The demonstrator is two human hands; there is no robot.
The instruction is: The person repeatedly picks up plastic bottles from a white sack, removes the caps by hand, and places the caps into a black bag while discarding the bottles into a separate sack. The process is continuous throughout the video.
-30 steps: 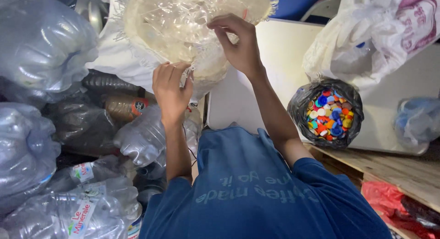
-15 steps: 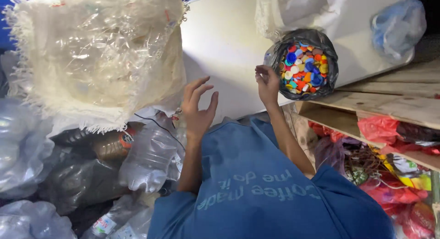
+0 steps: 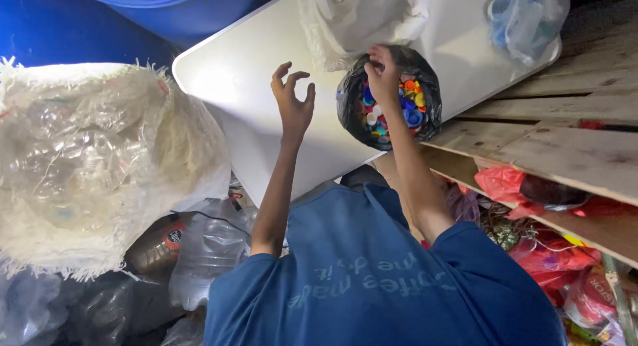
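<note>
Black plastic bag (image 3: 425,113): thin, crinkled, glossy film, round mouth open; directly under the right hand, lying on the white board.
Bottle caps (image 3: 399,110): small hard plastic discs, blue, red, orange, white, yellow; heaped inside the black bag, just beneath the right fingertips.
Right hand (image 3: 383,74): over the bag mouth, fingers drawn narrow toward each other and pointing down at the caps; cannot tell whether a cap is pinched between them.
Left hand (image 3: 292,103): raised over the board to the left of the right hand, fingers curled and spread apart like a claw, holding nothing, apart from the bag.
White board (image 3: 259,80): flat, smooth, rounded corner; under both hands.
Woven sack (image 3: 100,167): coarse white mesh with a frayed rim, stuffed with crushed clear bottles; well left of the left hand.
Clear bag (image 3: 352,14): limp translucent film, just beyond the right hand, touching the black bag's far edge.
Blue-tinted bag (image 3: 525,17): crumpled film, far right of the right hand.
Wooden planks (image 3: 571,153): rough, pale, beside the right forearm.
Blue drum (image 3: 173,7): smooth, beyond the left hand.
Crushed bottles (image 3: 199,253): clear, dented, below the left elbow.
</note>
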